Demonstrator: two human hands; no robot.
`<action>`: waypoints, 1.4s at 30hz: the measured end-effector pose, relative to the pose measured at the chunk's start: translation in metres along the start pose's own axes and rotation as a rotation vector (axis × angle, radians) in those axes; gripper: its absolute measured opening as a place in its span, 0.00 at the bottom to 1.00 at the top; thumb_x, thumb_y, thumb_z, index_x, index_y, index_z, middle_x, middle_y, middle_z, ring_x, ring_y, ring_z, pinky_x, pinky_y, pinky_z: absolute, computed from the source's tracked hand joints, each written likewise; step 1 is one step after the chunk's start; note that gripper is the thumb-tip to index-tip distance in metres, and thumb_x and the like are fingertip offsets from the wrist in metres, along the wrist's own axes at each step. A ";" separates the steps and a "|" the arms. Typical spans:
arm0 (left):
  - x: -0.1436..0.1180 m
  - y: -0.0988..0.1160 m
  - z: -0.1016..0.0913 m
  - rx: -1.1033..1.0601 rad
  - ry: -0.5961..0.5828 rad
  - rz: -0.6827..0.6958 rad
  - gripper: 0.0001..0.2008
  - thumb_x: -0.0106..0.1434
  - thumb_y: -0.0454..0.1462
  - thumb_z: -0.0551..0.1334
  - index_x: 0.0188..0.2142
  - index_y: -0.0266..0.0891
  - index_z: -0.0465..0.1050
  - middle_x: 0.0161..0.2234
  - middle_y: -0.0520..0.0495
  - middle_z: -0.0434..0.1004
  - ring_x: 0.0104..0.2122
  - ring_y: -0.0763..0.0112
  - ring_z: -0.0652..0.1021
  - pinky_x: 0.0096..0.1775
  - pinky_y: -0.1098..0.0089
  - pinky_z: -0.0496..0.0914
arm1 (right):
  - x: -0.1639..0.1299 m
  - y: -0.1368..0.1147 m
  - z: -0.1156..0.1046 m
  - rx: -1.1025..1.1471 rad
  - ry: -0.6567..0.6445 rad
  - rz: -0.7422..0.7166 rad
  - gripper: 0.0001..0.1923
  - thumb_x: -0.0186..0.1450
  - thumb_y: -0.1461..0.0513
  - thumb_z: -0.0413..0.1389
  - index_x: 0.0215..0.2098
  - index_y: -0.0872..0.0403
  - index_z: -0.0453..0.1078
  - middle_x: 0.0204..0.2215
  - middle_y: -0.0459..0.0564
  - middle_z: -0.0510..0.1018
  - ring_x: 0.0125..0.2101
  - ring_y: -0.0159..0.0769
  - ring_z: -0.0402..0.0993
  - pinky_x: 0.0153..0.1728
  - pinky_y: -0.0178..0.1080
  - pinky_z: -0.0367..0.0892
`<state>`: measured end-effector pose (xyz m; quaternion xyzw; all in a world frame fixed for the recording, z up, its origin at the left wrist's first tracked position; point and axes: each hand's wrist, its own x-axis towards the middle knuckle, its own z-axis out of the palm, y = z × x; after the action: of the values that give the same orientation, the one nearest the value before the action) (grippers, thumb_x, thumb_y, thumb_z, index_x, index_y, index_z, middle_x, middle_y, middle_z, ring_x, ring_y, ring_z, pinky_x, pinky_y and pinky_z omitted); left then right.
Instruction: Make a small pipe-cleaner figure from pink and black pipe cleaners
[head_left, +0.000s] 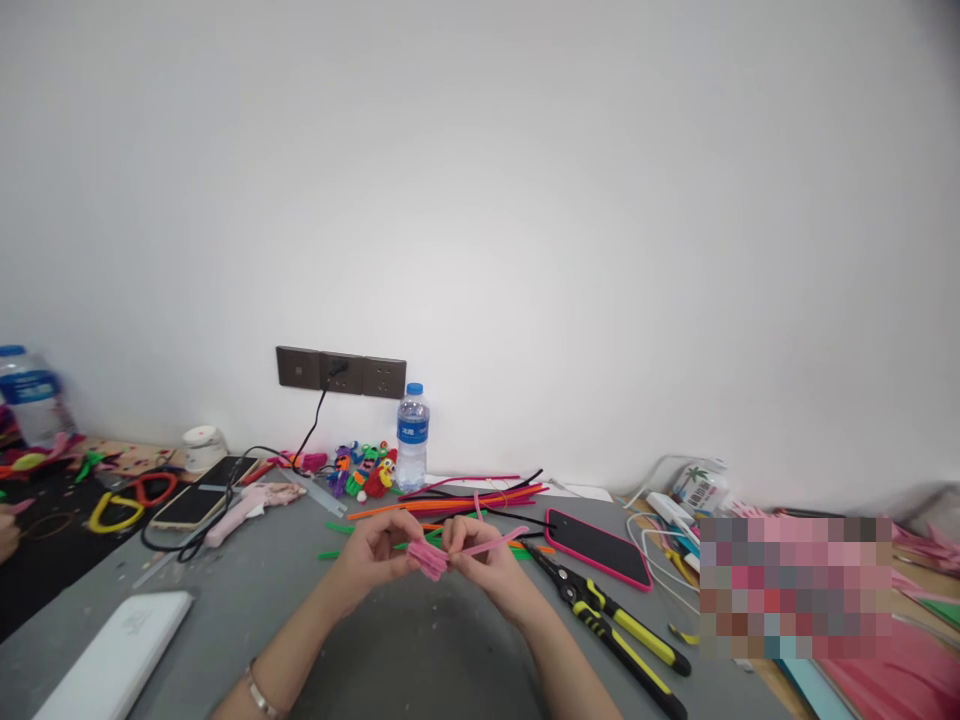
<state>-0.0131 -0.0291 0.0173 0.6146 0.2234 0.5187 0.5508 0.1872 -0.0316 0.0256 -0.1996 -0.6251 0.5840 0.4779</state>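
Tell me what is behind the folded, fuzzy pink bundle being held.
Beyond the pink bundle, long orange stems and thin green stems lie on the grey tabletop. What the bundle, left hand and right hand cover cannot be seen.

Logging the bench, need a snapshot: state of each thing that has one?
Folded pink fuzzy-stem bundle: pinched by the left hand and right hand
Black-and-yellow metal pliers: lying down, handles apart
Black phone with pink rim: face up, screen dark
Clear plastic bottle with blue label: upright, capped
Black plug: inserted in dark wall socket panel
Pink plastic glue gun: lying down
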 end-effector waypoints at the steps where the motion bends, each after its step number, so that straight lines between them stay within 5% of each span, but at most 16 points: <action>1: 0.000 0.000 0.000 -0.007 -0.004 0.002 0.10 0.53 0.38 0.71 0.33 0.37 0.75 0.31 0.49 0.72 0.31 0.71 0.72 0.34 0.72 0.67 | 0.000 -0.001 0.000 -0.007 -0.004 0.011 0.16 0.57 0.52 0.63 0.24 0.53 0.65 0.24 0.44 0.67 0.24 0.31 0.60 0.26 0.34 0.54; 14: 0.000 0.004 0.002 -0.095 0.006 -0.051 0.09 0.53 0.38 0.71 0.31 0.37 0.75 0.30 0.50 0.72 0.29 0.73 0.71 0.33 0.73 0.67 | -0.001 -0.007 0.002 0.010 -0.018 0.061 0.09 0.56 0.58 0.65 0.27 0.55 0.73 0.26 0.46 0.71 0.27 0.31 0.63 0.29 0.34 0.57; 30: -0.002 0.003 0.006 -0.146 -0.092 -0.115 0.09 0.55 0.38 0.70 0.31 0.36 0.72 0.30 0.51 0.70 0.29 0.74 0.71 0.32 0.75 0.65 | -0.005 0.002 0.001 0.168 -0.157 0.190 0.13 0.58 0.54 0.63 0.29 0.56 0.69 0.26 0.44 0.65 0.27 0.31 0.59 0.31 0.35 0.55; 35: 0.000 0.003 0.002 -0.189 -0.083 -0.170 0.18 0.53 0.39 0.71 0.39 0.40 0.67 0.31 0.53 0.69 0.29 0.76 0.70 0.31 0.75 0.66 | -0.003 0.004 -0.004 0.160 -0.059 0.145 0.13 0.59 0.55 0.63 0.28 0.55 0.68 0.24 0.42 0.61 0.26 0.30 0.55 0.30 0.34 0.52; 42: -0.001 -0.009 0.000 -0.008 -0.253 -0.478 0.18 0.49 0.39 0.73 0.30 0.37 0.65 0.25 0.54 0.73 0.25 0.74 0.74 0.31 0.72 0.68 | 0.004 0.016 -0.014 0.120 0.222 0.017 0.12 0.57 0.55 0.64 0.27 0.53 0.70 0.21 0.40 0.60 0.23 0.29 0.51 0.26 0.33 0.47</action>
<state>-0.0111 -0.0277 0.0088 0.6022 0.2894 0.2940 0.6835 0.1925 -0.0173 0.0105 -0.2394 -0.5305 0.5986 0.5505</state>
